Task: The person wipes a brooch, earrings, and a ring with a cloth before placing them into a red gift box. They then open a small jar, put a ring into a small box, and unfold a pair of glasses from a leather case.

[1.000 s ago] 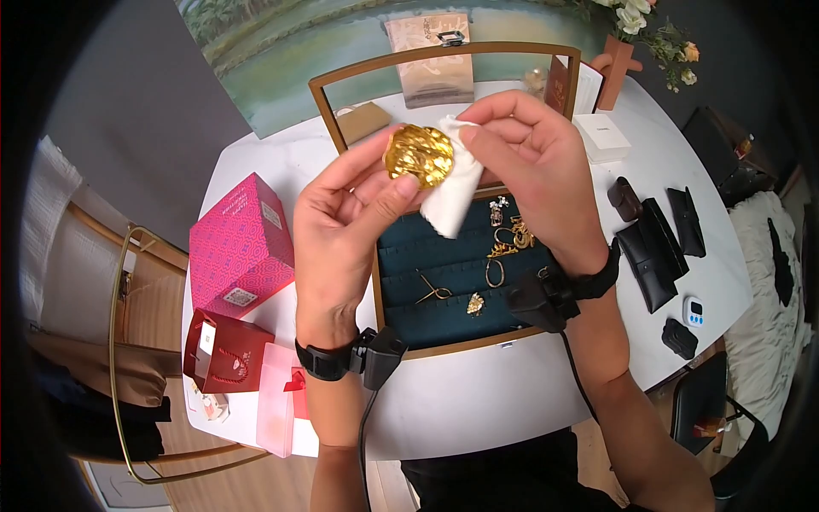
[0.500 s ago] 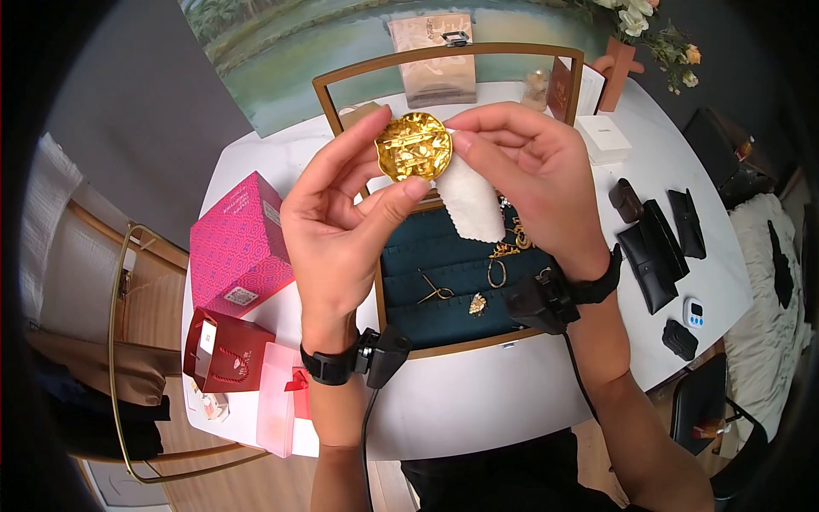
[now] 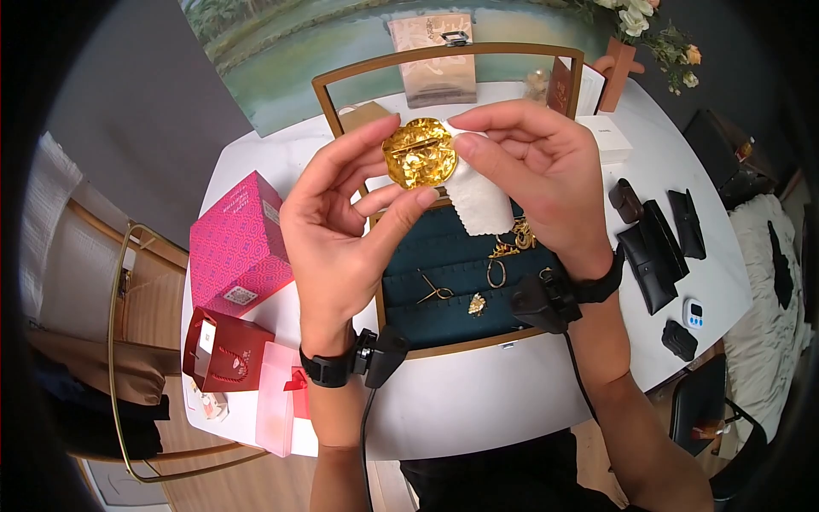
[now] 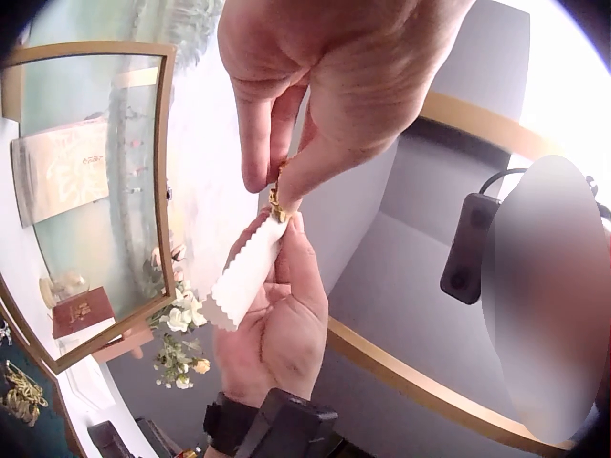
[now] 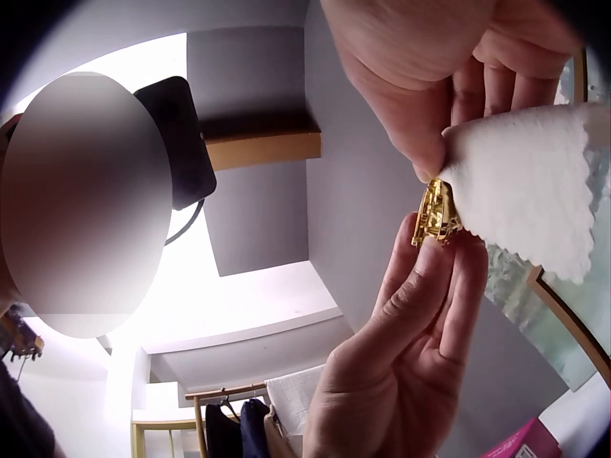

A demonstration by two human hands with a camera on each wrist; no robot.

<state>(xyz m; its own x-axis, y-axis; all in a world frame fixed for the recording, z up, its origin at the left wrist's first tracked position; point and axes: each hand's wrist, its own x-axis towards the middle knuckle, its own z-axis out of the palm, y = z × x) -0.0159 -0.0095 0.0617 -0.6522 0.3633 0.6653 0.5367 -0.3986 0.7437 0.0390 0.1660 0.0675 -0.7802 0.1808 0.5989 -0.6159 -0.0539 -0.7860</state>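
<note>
1. Gripping a round gold ornament (image 3: 421,154) by its edge in the left hand (image 3: 337,213), pinched between thumb and fingers, with a raised bar across the side facing the head camera.
2. Pinching a white cloth (image 3: 479,205) between thumb and forefinger of the right hand (image 3: 550,175), right at the ornament's edge, with a zigzag-trimmed end draped below.
3. Holding both up, fingertips of the 2 hands close together, above an open jewelry case (image 3: 439,351) and in front of its raised, wood-framed lid (image 3: 322,102). Almost edge-on in both wrist views.
4. On the wrists, 2 black cameras: left (image 3: 380,358) and right (image 3: 546,305).
5. In the case, on dark teal lining (image 3: 405,243): a slender gold piece (image 3: 436,293), a gold loop (image 3: 496,273), a leaf-like gold piece (image 3: 477,304) and, near the right hand, a gold cluster (image 3: 522,233).
6. Left on the white table (image 3: 452,410): a pink patterned box (image 3: 239,247), a red bag (image 3: 200,350) and a pale pink box (image 3: 275,414).
7. Right: 2 black pouches (image 3: 646,269) side by side, another dark pouch (image 3: 686,224), a small brown case (image 3: 625,200), a white device with blue buttons (image 3: 694,313), a crumpled black item (image 3: 680,340), a white box (image 3: 610,143).
8. Behind: a landscape painting (image 3: 281,77), and flowers (image 3: 633,19) in a terracotta-coloured vase (image 3: 616,77).
</note>
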